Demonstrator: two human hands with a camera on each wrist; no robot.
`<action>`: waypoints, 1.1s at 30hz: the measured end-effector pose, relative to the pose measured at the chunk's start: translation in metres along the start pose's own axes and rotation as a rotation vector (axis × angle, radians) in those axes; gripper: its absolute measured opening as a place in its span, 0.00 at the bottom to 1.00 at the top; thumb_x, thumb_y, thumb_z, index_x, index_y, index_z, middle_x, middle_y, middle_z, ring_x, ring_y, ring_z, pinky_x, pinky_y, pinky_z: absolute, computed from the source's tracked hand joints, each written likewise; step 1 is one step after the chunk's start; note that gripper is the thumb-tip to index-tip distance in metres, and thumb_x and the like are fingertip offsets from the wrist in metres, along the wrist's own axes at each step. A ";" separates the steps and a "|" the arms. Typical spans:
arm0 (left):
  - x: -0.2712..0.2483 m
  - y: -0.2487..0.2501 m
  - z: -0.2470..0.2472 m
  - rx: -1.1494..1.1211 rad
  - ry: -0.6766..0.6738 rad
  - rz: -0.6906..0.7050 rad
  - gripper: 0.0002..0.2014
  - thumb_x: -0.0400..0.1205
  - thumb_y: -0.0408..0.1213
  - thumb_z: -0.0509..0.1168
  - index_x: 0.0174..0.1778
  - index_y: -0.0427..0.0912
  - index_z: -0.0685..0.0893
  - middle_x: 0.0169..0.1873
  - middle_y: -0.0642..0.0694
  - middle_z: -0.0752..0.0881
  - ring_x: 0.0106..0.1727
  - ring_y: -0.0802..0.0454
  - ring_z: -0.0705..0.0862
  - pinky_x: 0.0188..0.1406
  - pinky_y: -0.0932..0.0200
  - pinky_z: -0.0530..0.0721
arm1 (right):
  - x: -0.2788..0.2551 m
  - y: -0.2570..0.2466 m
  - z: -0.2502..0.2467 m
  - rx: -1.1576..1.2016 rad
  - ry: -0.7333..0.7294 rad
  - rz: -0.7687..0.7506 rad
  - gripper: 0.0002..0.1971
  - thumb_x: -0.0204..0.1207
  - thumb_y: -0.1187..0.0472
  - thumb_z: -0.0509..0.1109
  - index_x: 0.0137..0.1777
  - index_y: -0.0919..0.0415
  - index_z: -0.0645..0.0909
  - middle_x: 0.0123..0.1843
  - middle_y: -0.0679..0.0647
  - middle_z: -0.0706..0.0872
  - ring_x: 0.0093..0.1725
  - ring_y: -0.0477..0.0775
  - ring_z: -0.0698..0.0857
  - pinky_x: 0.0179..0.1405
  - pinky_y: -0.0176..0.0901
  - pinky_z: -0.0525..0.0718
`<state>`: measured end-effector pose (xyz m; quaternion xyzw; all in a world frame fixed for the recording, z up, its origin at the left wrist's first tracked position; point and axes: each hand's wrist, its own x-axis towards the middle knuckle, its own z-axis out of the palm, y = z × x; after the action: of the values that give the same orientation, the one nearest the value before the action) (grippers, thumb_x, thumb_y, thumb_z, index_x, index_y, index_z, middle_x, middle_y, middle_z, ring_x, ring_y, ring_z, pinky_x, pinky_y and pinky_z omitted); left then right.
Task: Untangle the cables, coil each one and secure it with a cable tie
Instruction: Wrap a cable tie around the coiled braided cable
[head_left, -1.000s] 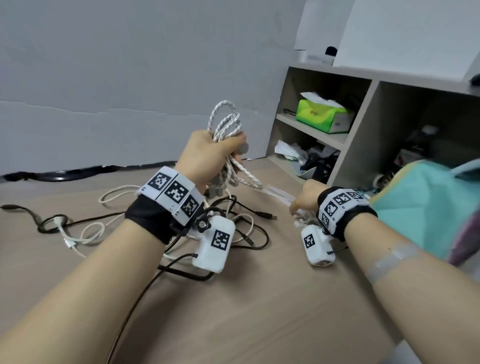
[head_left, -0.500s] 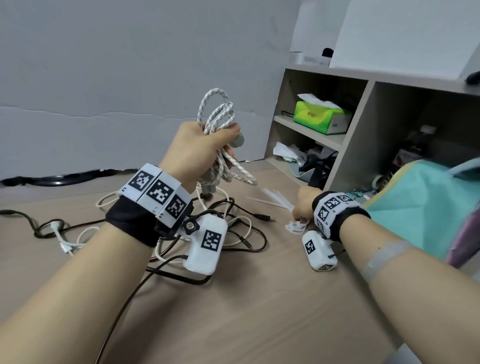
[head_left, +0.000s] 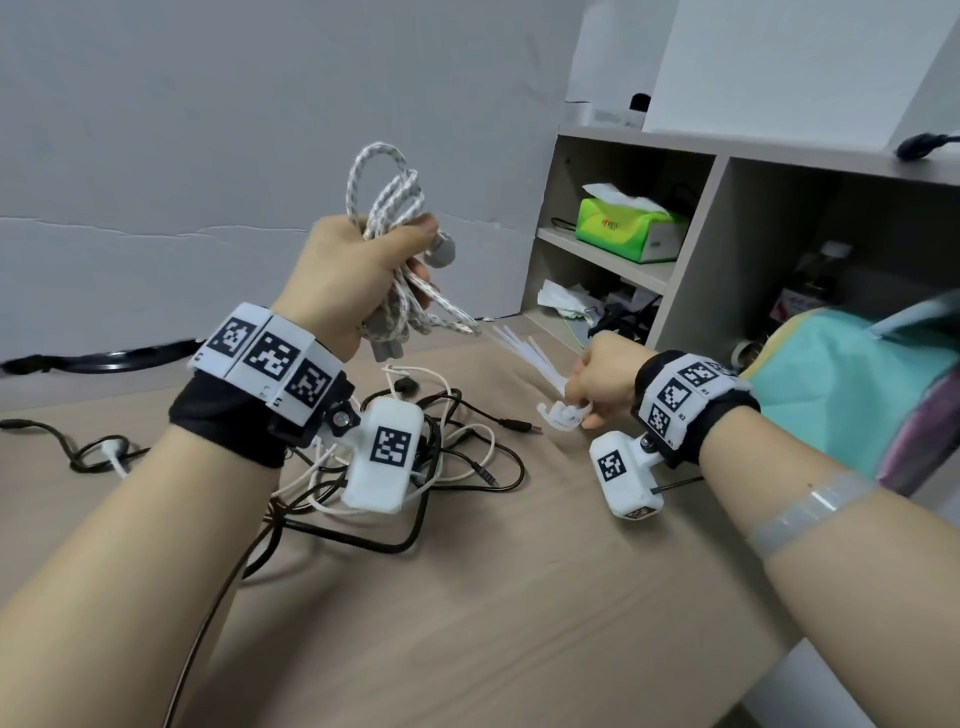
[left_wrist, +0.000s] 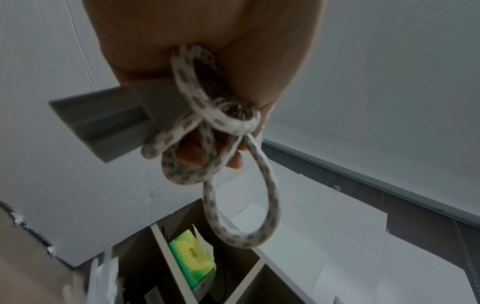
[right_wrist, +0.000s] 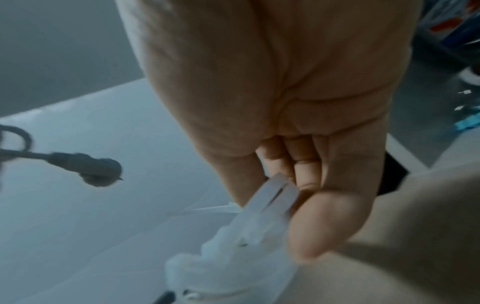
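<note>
My left hand (head_left: 358, 275) is raised above the desk and grips a coiled white braided cable (head_left: 387, 195), whose loops stick out above and below the fist. The left wrist view shows the braided cable (left_wrist: 215, 144) and its grey plug (left_wrist: 109, 125) held in the curled fingers. My right hand (head_left: 597, 382) is low at the right, holding a bunch of white cable ties (head_left: 524, 353) that fan up and left. Up close, the cable ties (right_wrist: 262, 205) lie between thumb and fingers. A tangle of black and white cables (head_left: 447, 457) lies on the desk below my left wrist.
A grey shelf unit (head_left: 701, 249) stands at the back right with a green tissue box (head_left: 623, 228) and clutter inside. A teal cloth (head_left: 841, 395) lies by my right forearm. More loose cable (head_left: 93, 452) trails at the far left. The white wall (head_left: 208, 130) is behind.
My left hand has lifted the coiled braided cable higher. My right hand has picked the bunch of cable ties up off the desk and raised it slightly.
</note>
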<state>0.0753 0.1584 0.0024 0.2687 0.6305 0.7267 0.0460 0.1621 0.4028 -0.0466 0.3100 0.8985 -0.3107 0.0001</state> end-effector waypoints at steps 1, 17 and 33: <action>-0.001 0.003 -0.001 -0.008 0.012 0.002 0.10 0.83 0.41 0.73 0.37 0.40 0.87 0.25 0.45 0.84 0.22 0.48 0.83 0.20 0.58 0.81 | -0.006 -0.004 -0.001 0.005 -0.010 -0.041 0.03 0.75 0.75 0.70 0.42 0.71 0.79 0.35 0.69 0.86 0.25 0.61 0.87 0.29 0.48 0.88; -0.065 0.018 -0.078 0.212 0.191 -0.045 0.16 0.81 0.42 0.75 0.27 0.44 0.90 0.28 0.41 0.84 0.24 0.46 0.82 0.21 0.55 0.82 | -0.089 -0.095 0.081 -0.313 -0.371 -0.532 0.03 0.75 0.70 0.70 0.45 0.63 0.83 0.35 0.58 0.92 0.25 0.56 0.89 0.32 0.46 0.86; -0.081 0.040 -0.109 0.308 0.193 -0.020 0.17 0.82 0.45 0.74 0.33 0.37 0.84 0.27 0.40 0.84 0.19 0.45 0.82 0.14 0.56 0.80 | -0.104 -0.117 0.108 -0.480 -0.299 -0.858 0.04 0.73 0.62 0.76 0.44 0.54 0.84 0.33 0.46 0.87 0.34 0.48 0.85 0.39 0.43 0.85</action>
<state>0.1065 0.0197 0.0068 0.1956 0.7385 0.6433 -0.0493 0.1601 0.2129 -0.0480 -0.1433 0.9810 -0.1088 0.0719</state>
